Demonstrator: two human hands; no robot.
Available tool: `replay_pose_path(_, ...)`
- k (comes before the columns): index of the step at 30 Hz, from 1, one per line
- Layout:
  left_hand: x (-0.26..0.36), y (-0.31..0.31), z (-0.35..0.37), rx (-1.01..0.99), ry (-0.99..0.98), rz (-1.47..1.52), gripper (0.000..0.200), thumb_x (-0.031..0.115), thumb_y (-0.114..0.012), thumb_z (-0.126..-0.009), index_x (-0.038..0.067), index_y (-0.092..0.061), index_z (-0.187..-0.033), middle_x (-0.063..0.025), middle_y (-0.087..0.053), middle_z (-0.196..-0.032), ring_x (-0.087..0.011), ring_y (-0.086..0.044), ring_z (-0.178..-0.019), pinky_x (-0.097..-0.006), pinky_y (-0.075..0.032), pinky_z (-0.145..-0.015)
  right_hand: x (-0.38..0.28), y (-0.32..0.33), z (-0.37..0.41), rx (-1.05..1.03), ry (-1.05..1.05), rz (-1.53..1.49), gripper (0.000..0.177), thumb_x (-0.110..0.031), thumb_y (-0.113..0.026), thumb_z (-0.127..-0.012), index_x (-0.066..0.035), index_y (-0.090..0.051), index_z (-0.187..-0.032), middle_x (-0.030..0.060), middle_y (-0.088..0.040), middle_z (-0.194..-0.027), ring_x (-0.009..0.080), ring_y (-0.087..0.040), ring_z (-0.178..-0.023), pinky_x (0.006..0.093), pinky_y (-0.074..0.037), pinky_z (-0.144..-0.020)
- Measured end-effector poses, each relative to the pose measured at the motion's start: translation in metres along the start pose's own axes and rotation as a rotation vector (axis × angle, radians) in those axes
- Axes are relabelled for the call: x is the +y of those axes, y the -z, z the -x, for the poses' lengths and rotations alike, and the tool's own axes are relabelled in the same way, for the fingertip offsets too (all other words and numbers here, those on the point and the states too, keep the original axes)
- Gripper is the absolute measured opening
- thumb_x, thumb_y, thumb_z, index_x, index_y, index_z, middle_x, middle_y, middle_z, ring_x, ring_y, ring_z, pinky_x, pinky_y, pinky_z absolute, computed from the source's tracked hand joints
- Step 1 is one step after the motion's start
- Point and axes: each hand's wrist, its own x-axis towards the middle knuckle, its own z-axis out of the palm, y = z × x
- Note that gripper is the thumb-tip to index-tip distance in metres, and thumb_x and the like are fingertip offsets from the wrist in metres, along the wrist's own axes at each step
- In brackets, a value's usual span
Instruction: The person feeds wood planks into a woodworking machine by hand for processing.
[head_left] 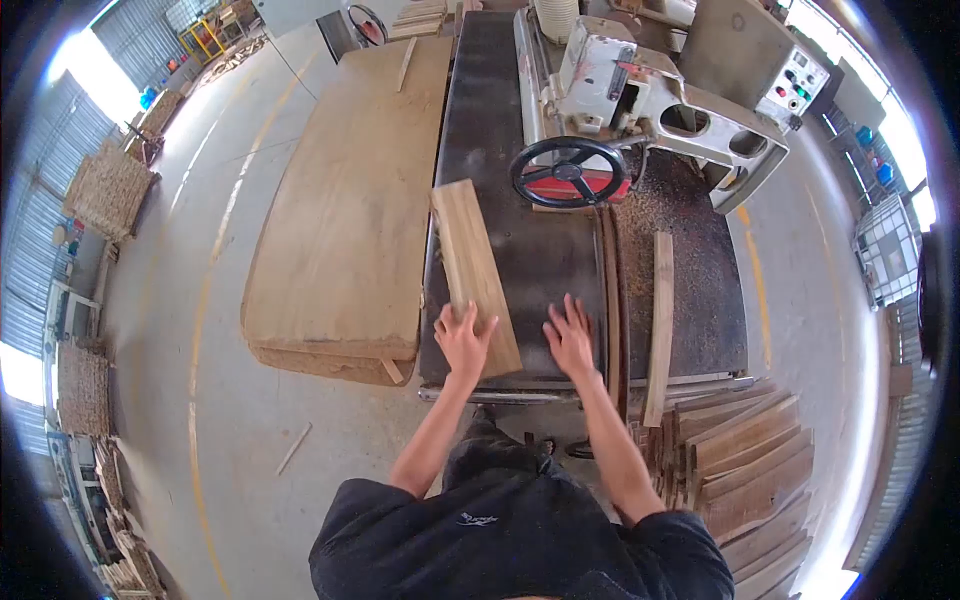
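A wide wooden board [470, 250] lies slightly aslant on the dark machine table [550, 260], its far end near the table's left edge. My left hand [465, 338] rests on the board's near part, fingers spread over its top. To the right, my right hand [571, 340] is just over the dark table, fingers apart, holding nothing. A black handwheel [567, 172] is on the machine ahead of it. A long narrow strip of wood [660, 320] lies on the right part of the table, beyond a raised rail [612, 300].
A large wooden panel surface [350, 210] stands along the left. The white machine body [600, 80] rises ahead, with a control panel [796, 88] at its right. Stacked planks [750, 460] fill the near right. Sawdust and chips lie beside the machine.
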Motion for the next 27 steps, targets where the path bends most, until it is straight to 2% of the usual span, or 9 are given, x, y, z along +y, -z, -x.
replay_pose_path(3,0.019,0.018,0.054,-0.101,-0.155,0.085,0.055,0.051,-0.073,-0.091,0.016,-0.069,-0.134,-0.0247,-0.048,-0.141,-0.0462,-0.049,-0.122,-0.0561,-0.044,-0.098,-0.011,-0.005,0.072,-0.045,-0.010,-0.080,0.052,-0.033,-0.061,-0.103,-0.004,-0.057,-0.145,0.0193,-0.036,-0.164,0.0409,-0.027,-0.154,0.0525,-0.024,-0.124)
replay_pose_path(5,0.034,0.018,0.086,-0.125,-0.198,0.085,0.054,0.049,-0.072,-0.092,0.017,-0.068,-0.135,-0.0243,-0.047,-0.143,-0.0456,-0.049,-0.124,-0.0555,-0.043,-0.099,-0.023,0.005,0.111,-0.121,0.008,-0.191,0.051,-0.028,-0.067,-0.100,0.003,-0.059,-0.139,0.0202,-0.038,-0.162,0.0402,-0.028,-0.153,0.0520,-0.026,-0.123)
replay_pose_path(9,0.062,0.002,0.107,-0.131,-0.290,0.162,0.050,0.044,-0.072,-0.093,0.019,-0.068,-0.137,-0.0230,-0.045,-0.145,-0.0436,-0.046,-0.130,-0.0542,-0.040,-0.104,-0.022,0.009,0.162,0.144,-0.100,-0.248,0.053,-0.022,-0.071,-0.095,0.007,-0.058,-0.137,0.0216,-0.038,-0.161,0.0396,-0.029,-0.153,0.0526,-0.028,-0.122)
replay_pose_path(11,0.076,-0.009,0.108,-0.141,-0.309,0.197,0.050,0.043,-0.072,-0.093,0.020,-0.068,-0.137,-0.0222,-0.045,-0.146,-0.0423,-0.045,-0.132,-0.0535,-0.038,-0.106,-0.028,0.037,0.178,-0.032,0.118,0.050,0.054,-0.018,-0.072,-0.091,0.008,-0.058,-0.136,0.0239,-0.035,-0.162,0.0421,-0.029,-0.153,0.0528,-0.029,-0.122)
replay_pose_path(13,0.093,-0.021,0.104,-0.159,-0.290,0.273,0.051,0.043,-0.073,-0.093,0.019,-0.068,-0.137,-0.0217,-0.044,-0.146,-0.0424,-0.043,-0.134,-0.0557,-0.035,-0.108,-0.030,0.029,0.196,-0.056,0.105,0.062,0.060,-0.019,-0.072,-0.091,0.009,-0.053,-0.141,0.0269,-0.031,-0.163,0.0444,-0.027,-0.153,0.0527,-0.028,-0.122)
replay_pose_path(16,0.114,-0.039,0.092,-0.166,-0.315,0.300,0.050,0.046,-0.073,-0.092,0.019,-0.070,-0.134,-0.0216,-0.045,-0.146,-0.0417,-0.043,-0.134,-0.0549,-0.036,-0.108,-0.038,0.031,0.205,-0.077,-0.016,0.137,0.078,-0.033,-0.071,-0.091,0.014,-0.042,-0.146,0.0330,-0.028,-0.161,0.0470,-0.025,-0.153,0.0542,-0.034,-0.118)
replay_pose_path(19,0.121,-0.041,0.085,-0.177,-0.313,0.306,0.050,0.048,-0.073,-0.092,0.019,-0.071,-0.133,-0.0213,-0.047,-0.144,-0.0414,-0.045,-0.133,-0.0545,-0.037,-0.107,-0.037,0.038,0.196,-0.157,-0.108,0.116,0.081,-0.035,-0.073,-0.090,0.013,-0.042,-0.147,0.0363,-0.026,-0.160,0.0507,-0.024,-0.152,0.0566,-0.036,-0.117)
replay_pose_path(23,0.121,-0.041,0.084,-0.152,-0.317,0.295,0.050,0.045,-0.075,-0.089,0.020,-0.071,-0.131,-0.0204,-0.048,-0.142,-0.0397,-0.046,-0.132,-0.0528,-0.039,-0.105,-0.045,0.036,0.186,-0.143,-0.191,0.144,0.083,-0.037,-0.076,-0.088,0.012,-0.043,-0.147,0.0412,-0.025,-0.158,0.0551,-0.024,-0.150,0.0584,-0.039,-0.114)
replay_pose_path(27,0.121,-0.039,0.084,-0.146,-0.296,0.332,0.048,0.043,-0.076,-0.089,0.019,-0.072,-0.130,-0.0195,-0.051,-0.140,-0.0393,-0.048,-0.130,-0.0527,-0.040,-0.103,-0.046,0.042,0.174,-0.302,-0.227,0.171,0.088,-0.042,-0.079,-0.084,0.009,-0.045,-0.147,0.0455,-0.024,-0.156,0.0595,-0.026,-0.147,0.0587,-0.045,-0.110)
